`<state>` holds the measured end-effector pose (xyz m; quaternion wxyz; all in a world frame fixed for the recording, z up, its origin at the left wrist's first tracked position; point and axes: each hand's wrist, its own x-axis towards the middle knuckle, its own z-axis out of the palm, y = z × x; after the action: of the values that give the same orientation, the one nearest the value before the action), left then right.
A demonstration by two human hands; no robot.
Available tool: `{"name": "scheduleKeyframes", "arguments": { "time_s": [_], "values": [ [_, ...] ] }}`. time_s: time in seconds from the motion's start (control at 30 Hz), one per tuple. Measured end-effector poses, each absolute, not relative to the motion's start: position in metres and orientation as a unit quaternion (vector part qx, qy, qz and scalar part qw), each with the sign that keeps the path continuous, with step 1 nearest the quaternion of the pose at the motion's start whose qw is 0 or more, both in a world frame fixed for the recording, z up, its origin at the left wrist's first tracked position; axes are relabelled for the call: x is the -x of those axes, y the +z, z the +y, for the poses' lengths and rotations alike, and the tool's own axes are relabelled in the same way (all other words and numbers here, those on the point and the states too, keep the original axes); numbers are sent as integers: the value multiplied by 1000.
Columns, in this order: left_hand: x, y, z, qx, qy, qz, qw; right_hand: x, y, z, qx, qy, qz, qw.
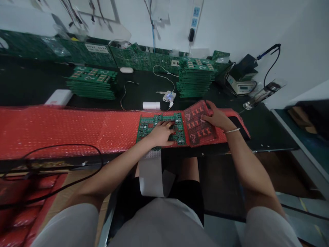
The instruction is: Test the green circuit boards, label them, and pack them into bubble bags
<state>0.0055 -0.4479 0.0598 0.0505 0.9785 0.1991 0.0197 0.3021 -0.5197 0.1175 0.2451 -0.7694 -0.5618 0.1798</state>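
A green circuit board [149, 126] lies flat on a long strip of red bubble wrap [64, 128] spread along the bench's near edge. My left hand [162, 133] rests palm down on this board, fingers spread. Right beside it lies a bundle wrapped in red bubble wrap [197, 125], with board outlines showing through. My right hand [217, 118] presses on the bundle's right side, fingers over the wrap. A bracelet circles my right wrist.
Two stacks of green boards [92, 82] [196, 79] stand on the dark bench behind. A small white device [169, 96] with cables, a white roll [151, 105] and a soldering station [243, 84] sit nearby. A black cable [61, 147] loops at left. White tape hangs over my lap.
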Motion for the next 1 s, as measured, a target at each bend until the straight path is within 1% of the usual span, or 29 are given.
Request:
{"name": "scheduleKeyframes", "arguments": {
  "time_s": [0.07, 0.13, 0.2, 0.33, 0.53, 0.6, 0.7, 0.87, 0.93, 1.0],
  "values": [
    [-3, 58, -448, -978, 27, 202, 49, -282, 132, -514, 766, 125, -609, 164],
    [-1, 57, -448, -978, 29, 200, 52, -257, 145, -508, 770, 81, -629, 71],
    [0, 55, -447, -978, 28, 198, 56, -230, 155, -501, 768, 49, -639, -2],
    [-1, 53, -447, -978, 31, 199, 61, -177, 164, -489, 760, 10, -645, -72],
    [11, 49, -446, -976, 59, 196, 76, -135, 161, -475, 731, -4, -674, -106],
    [27, 45, -444, -967, 73, 231, 81, -129, 157, -470, 718, 2, -687, -111],
    [53, 36, -437, -950, 56, 297, 85, -115, 148, -462, 701, 10, -704, -115],
    [79, 25, -419, -942, 33, 324, 85, -77, 126, -452, 694, 27, -707, -134],
    [85, 28, -418, -944, 34, 315, 87, -76, 120, -453, 694, 34, -710, -115],
    [89, 33, -426, -950, 51, 294, 91, -93, 117, -459, 691, 53, -719, -54]
  ]
}}
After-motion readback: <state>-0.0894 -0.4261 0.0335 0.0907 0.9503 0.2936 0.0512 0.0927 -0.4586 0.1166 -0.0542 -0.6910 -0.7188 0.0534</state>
